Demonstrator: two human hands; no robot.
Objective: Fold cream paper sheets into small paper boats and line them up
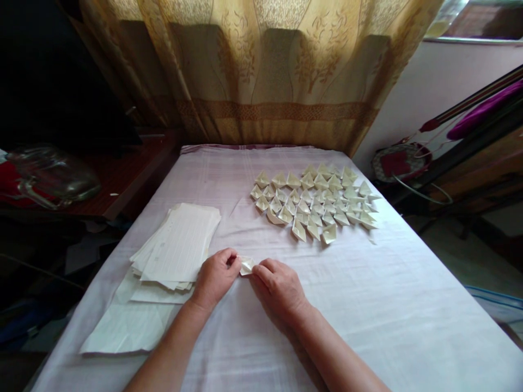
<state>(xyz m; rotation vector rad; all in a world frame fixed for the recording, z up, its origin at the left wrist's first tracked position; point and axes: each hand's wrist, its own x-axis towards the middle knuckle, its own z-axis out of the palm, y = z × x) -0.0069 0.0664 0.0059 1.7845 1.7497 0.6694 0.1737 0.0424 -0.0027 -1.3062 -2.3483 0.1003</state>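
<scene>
Between my two hands is a small folded paper boat (246,265), cream-white, held low over the cloth. My left hand (217,276) pinches its left end between thumb and fingers. At the opposite end, my right hand (278,283) grips it with the fingertips, the remaining fingers curled in. Farther off to the right, several folded paper boats (304,207) of the same kind stand close together in rows. Just left of my left hand lies a stack of lined paper sheets (180,239), with larger pale paper (126,321) spread beneath it.
A pale checked cloth (368,305) covers the table. Behind it hangs a gold patterned curtain (261,76). On a dark red side table at left, a clear glass jar (57,174) lies on its side. A round patterned bag-like item (400,162) is beyond the right edge.
</scene>
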